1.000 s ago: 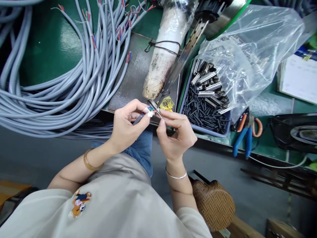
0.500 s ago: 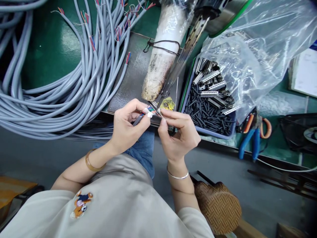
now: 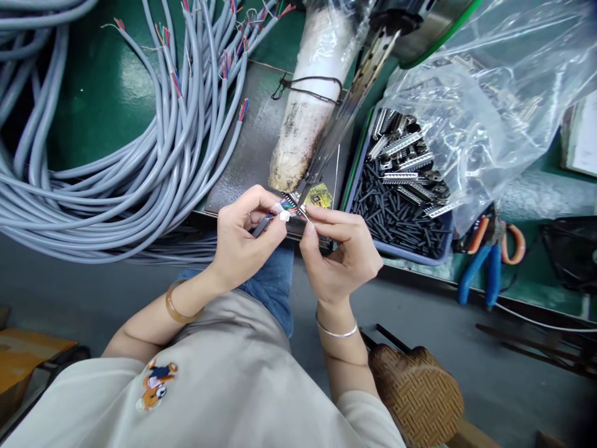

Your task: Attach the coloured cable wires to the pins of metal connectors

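My left hand [image 3: 249,236] pinches the end of a grey cable [image 3: 262,225], whose thin coloured wires [image 3: 288,205] fan out past white-tipped fingers. Close against it, my right hand [image 3: 342,249] is closed on a thin wire of solder [image 3: 302,213]. Between the fingertips lies a metal connector [image 3: 295,198] with a row of pins, partly hidden. The dark tip of a soldering iron [image 3: 321,152] comes down onto the connector from above. Beside the iron lies a white wrapped roll [image 3: 303,118] with a scorched end, tied with black wire.
Many grey cables [image 3: 163,149] with stripped ends cover the left of the bench. At the right, a blue tray [image 3: 405,254] holds connectors [image 3: 405,146] and black sleeves [image 3: 396,218], partly under a plastic bag [image 3: 485,124]. Pliers [image 3: 482,267] lie beyond it; a wicker stool [image 3: 422,398] stands below.
The whole view has shifted slightly, so the bench items appear a little further right. Both hands keep the same hold at the iron's tip.
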`<action>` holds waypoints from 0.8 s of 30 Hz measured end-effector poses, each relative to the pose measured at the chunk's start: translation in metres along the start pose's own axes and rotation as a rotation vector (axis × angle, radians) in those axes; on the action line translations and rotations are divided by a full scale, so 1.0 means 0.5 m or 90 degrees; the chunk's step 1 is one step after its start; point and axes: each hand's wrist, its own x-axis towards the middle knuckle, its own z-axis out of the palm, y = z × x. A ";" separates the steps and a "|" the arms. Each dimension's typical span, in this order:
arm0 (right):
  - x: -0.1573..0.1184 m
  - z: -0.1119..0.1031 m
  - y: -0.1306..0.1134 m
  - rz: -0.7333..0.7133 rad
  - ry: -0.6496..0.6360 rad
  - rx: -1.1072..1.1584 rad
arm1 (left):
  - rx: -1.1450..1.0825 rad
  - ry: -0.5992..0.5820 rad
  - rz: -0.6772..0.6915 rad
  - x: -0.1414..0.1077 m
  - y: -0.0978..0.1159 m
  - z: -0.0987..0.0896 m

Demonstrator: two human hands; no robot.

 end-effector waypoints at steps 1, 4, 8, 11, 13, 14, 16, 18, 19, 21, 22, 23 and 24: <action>0.001 0.000 0.000 -0.002 0.003 -0.001 | 0.003 0.002 0.003 0.001 0.000 0.000; 0.004 -0.002 -0.002 -0.011 0.009 -0.018 | 0.007 0.004 0.010 0.002 0.001 0.001; 0.008 -0.004 -0.005 -0.027 0.000 -0.036 | 0.004 0.001 0.001 0.003 0.002 0.000; 0.006 -0.004 -0.006 -0.040 -0.001 -0.048 | -0.001 -0.001 -0.001 0.003 0.003 -0.001; 0.003 -0.003 -0.005 -0.048 0.007 -0.049 | -0.009 -0.005 0.000 0.003 0.004 -0.001; 0.001 -0.002 -0.004 -0.050 0.010 -0.047 | -0.012 -0.006 -0.002 0.002 0.005 -0.002; -0.002 -0.001 -0.001 -0.046 0.009 -0.043 | -0.012 -0.010 -0.013 0.003 0.005 -0.002; -0.004 -0.001 0.002 -0.036 -0.005 -0.043 | -0.006 -0.014 -0.029 0.003 0.005 -0.001; -0.004 -0.001 0.003 -0.032 -0.011 -0.043 | -0.004 -0.014 -0.037 0.003 0.005 -0.001; -0.002 0.000 0.004 -0.032 -0.015 -0.041 | -0.005 -0.010 -0.046 0.004 0.005 -0.001; -0.001 0.000 0.004 -0.034 -0.013 -0.041 | -0.007 -0.008 -0.048 0.004 0.005 0.000; 0.001 0.001 0.004 -0.035 -0.011 -0.043 | -0.008 -0.004 -0.050 0.004 0.006 0.000; 0.003 0.001 0.003 -0.038 -0.009 -0.045 | -0.007 -0.001 -0.050 0.004 0.006 0.000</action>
